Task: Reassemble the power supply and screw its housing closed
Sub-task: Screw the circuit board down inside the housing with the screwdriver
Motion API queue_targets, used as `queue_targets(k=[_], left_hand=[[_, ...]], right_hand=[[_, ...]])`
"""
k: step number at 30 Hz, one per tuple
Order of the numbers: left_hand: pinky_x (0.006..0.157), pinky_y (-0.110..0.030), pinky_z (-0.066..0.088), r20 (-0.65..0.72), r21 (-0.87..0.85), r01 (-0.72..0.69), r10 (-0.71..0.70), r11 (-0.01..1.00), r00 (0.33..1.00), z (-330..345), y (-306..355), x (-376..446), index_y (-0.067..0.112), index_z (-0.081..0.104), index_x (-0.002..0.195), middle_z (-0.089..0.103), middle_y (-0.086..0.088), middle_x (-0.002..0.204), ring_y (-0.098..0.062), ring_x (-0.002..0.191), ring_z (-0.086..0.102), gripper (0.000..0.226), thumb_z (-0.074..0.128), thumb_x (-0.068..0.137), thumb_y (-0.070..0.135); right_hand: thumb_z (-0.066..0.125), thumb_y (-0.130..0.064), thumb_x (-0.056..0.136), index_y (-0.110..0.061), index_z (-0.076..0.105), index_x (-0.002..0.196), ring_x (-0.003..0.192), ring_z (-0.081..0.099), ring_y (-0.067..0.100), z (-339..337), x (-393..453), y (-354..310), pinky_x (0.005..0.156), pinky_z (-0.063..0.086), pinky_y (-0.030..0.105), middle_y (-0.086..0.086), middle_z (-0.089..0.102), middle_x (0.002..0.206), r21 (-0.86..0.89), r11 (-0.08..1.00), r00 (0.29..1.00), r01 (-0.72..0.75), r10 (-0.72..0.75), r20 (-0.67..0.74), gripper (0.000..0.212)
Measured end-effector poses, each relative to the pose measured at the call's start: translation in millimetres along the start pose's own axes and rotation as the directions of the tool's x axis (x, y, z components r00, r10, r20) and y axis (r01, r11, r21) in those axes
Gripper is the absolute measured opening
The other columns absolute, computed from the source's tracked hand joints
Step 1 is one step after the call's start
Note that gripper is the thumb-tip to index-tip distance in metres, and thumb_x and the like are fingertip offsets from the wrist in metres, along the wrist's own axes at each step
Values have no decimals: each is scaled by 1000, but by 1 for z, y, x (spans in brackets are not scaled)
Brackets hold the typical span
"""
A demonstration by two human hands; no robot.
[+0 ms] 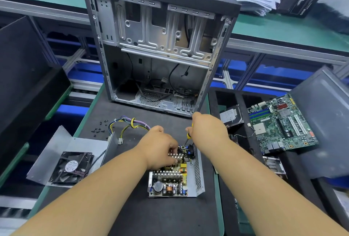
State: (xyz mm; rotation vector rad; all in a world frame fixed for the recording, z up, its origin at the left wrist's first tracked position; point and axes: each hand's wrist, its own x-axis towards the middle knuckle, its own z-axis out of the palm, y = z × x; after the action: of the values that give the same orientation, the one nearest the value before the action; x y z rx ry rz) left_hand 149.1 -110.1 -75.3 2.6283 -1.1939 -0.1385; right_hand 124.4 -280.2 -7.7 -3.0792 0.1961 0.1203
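Left hand point(159, 146) fingers curled down, right hand point(206, 129) apparently gripping
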Motion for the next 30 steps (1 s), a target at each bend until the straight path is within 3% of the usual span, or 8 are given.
queue_targets(k=[5, 10, 16, 20, 22, 26, 30], left_hand=[[85, -24, 22, 10, -6, 4, -4, 1000, 1000, 0, 0, -1, 34, 56, 78, 65, 12, 79, -13, 75, 40, 27, 67, 76, 59], [84, -24, 22, 16, -13, 12, -11, 1000, 1000, -2, 1, -2, 35, 53, 77, 65, 11, 79, -13, 77, 39, 28, 66, 76, 59], [92, -26, 26, 3, -22, 7, -6, 1000, 1000, 0, 1, -4, 32, 60, 81, 63, 12, 77, -14, 75, 40, 27, 63, 78, 59], [98, -30, 25, 73, -25, -5, 7, 1000, 997, -6, 3, -3, 29, 64, 89, 64, 8, 86, -16, 80, 42, 29, 62, 82, 56], [101, -31, 26, 81, -111, -8, 17, 994, 997, -13, 4, -4, 28, 66, 95, 63, 9, 92, -15, 86, 47, 27, 64, 83, 52], [99, -27, 32, -68, -247, -24, 7, 969, 998, -42, -4, -17, 27, 68, 105, 63, 11, 102, -10, 99, 56, 24, 67, 86, 42], [90, -26, 45, -205, -355, 70, -150, 932, 967, -80, -32, -47, 28, 71, 96, 64, 14, 93, -2, 89, 57, 11, 69, 87, 33]], right_hand=[[55, -39, 97, -15, 43, 95, 71, 48, 25, 0, -2, 1, 56, 36, 32, -2, 38, 67, 0, 999, 999, -33, 33, 4, 27], [55, -43, 97, -12, 51, 105, 74, 50, 24, -2, -3, 1, 59, 38, 33, 2, 50, 81, -9, 998, 998, -65, 65, 9, 31], [52, -43, 99, -13, 50, 106, 70, 49, 23, 1, -10, -3, 56, 37, 31, -1, 45, 74, -22, 998, 998, -57, 56, -20, 31], [48, -41, 100, -14, 48, 106, 67, 49, 22, 6, -20, -1, 54, 36, 30, -3, 46, 72, -27, 999, 997, -31, 29, -75, 28], [49, -42, 98, -17, 46, 99, 67, 50, 22, 5, -24, 3, 54, 37, 31, -4, 46, 72, 18, 999, 995, -35, 36, -89, 25], [49, -40, 98, -22, 51, 97, 71, 53, 21, -5, -26, 8, 56, 38, 31, -4, 58, 81, 83, 995, 995, -52, 58, -80, 18], [51, -38, 97, -29, 53, 95, 66, 52, 14, -22, -16, -8, 51, 37, 29, -9, 55, 78, 175, 985, 977, -10, 47, -210, 10]])
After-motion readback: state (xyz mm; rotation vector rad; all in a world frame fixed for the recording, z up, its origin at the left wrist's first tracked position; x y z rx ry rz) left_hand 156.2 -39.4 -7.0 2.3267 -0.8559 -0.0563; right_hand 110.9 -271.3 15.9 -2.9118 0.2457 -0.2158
